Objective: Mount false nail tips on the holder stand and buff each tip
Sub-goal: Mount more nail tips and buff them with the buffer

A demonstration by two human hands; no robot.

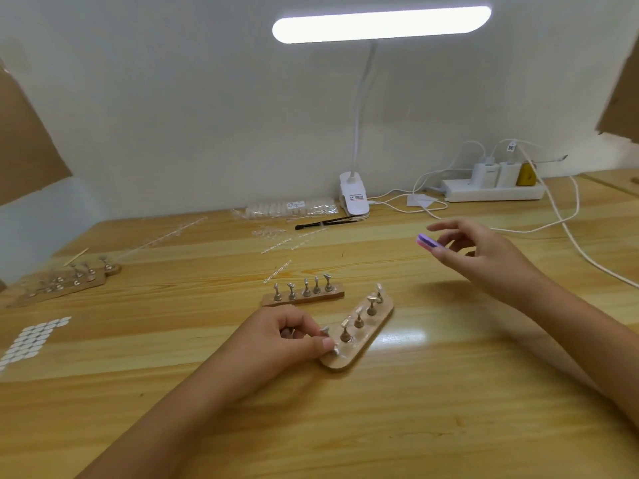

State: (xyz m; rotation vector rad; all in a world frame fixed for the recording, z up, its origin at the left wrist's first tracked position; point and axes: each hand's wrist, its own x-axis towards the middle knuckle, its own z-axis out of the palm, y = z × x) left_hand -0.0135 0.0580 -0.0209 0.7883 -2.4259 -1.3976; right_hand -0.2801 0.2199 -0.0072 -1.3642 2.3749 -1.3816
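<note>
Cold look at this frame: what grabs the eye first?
The glowing white bar lamp at top centre dominates. Below it, mid-table, the left hand pinches the nearest metal peg on the angled light wooden holder stand. The right hand, raised to the right, holds a small purple buffer block. A second wooden peg stand sits just behind the first.

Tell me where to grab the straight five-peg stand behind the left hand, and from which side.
Pinch the wooden base of the five-peg stand at its bare right end, coming from the right. The upright pegs fill its top, so a top-down grip would likely hit them, and the left hand sits near its left end.
</note>
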